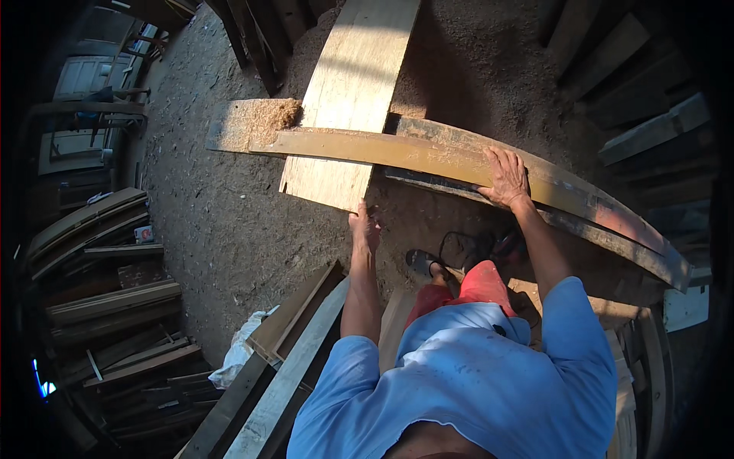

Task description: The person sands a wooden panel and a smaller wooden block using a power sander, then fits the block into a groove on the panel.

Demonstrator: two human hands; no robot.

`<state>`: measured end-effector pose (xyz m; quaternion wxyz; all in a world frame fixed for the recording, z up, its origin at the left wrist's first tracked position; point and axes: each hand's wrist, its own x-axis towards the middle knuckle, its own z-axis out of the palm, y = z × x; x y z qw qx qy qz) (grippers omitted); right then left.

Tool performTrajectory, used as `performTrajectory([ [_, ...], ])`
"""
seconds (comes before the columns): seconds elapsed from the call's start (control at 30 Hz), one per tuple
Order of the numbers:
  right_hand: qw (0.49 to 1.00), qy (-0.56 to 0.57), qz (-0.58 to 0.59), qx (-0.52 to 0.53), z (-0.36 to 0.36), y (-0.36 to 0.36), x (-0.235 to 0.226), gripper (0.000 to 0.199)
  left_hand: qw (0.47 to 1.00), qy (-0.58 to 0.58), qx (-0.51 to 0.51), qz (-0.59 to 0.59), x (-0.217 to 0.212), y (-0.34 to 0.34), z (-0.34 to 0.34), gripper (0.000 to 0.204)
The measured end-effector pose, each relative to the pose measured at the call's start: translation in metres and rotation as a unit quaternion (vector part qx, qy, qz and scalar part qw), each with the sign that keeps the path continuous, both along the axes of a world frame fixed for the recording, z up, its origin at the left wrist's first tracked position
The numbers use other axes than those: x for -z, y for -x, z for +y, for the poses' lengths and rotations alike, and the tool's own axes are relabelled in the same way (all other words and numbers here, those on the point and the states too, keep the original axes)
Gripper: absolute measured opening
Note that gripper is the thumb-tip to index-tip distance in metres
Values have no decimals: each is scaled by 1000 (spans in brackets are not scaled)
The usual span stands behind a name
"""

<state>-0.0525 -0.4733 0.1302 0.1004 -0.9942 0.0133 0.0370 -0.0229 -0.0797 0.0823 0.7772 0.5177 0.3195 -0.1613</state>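
Note:
A wide, pale wooden board point(355, 69) runs away from me, and my left hand point(365, 226) grips its near end, with the thumb on top and the other fingers partly hidden. Across this board lies a long, narrow yellow-brown plank point(428, 156). My right hand point(506, 180) holds that plank right of the crossing, its fingers spread over the top and the thumb along the near edge. Under them is a thick, worn workbench beam point(581, 222). Wood shavings point(264, 126) are heaped at the bench's left end, beside the pale board.
Stacked lumber point(115, 302) lines the left side. Close to my left arm stand long timbers point(294, 375) with a white plastic bag point(243, 348). By my feet there is a dark power tool with a cable point(478, 246). More boards point(657, 130) lean at the right.

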Motion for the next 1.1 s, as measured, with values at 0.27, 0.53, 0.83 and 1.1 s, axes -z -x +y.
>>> performTrajectory([
  [0.27,998,-43,-42,19,-10,11,-4,101,711,-471,318,-415,-71,11,-103,30],
  [0.53,930,-333,-106,113,51,160,21,57,383,-623,496,-468,-41,-94,-193,63],
  [0.83,734,-329,338,488,-28,396,315,70,351,-575,574,-466,-47,-96,-226,60],
  [1.1,736,-164,527,393,-71,477,480,71,338,-575,604,-437,-40,-97,-232,58],
])
